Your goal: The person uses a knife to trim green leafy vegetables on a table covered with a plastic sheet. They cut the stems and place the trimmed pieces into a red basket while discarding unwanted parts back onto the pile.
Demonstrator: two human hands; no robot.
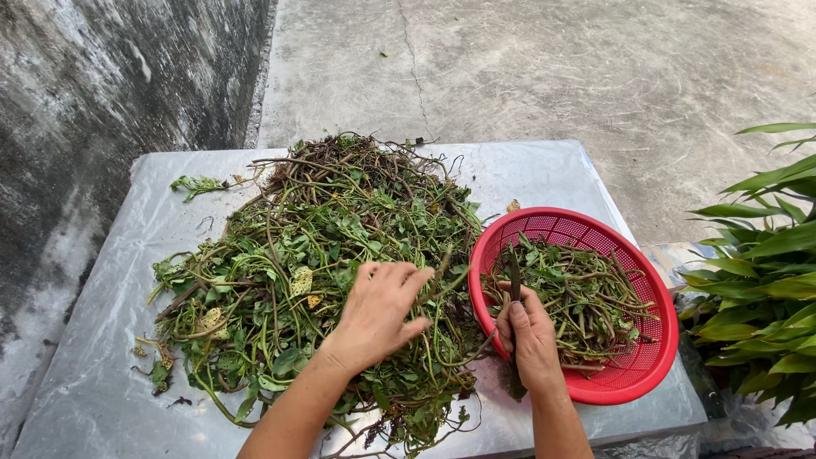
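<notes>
While the left hand point(378, 310) spreads open on the big vine pile point(314, 263), the right hand point(531, 340) grips a stem point(513, 280) over the part-filled red basket point(650, 357) at the frame's right.

We are outdoors, in what looks like the yard of a home. We see a bare grey concrete floor point(544, 76) with a long crack running through it, and a weathered, dark-stained concrete wall point(102, 110) rising at the left. We work at a low table covered in shiny silver plastic sheeting point(110, 340), heaped with a tangled pile of green leafy vines point(306, 272). Beside it a round red plastic perforated basket point(646, 357) holds picked stems, and a long-leaved green garden plant point(765, 280) grows at the right edge.
</notes>
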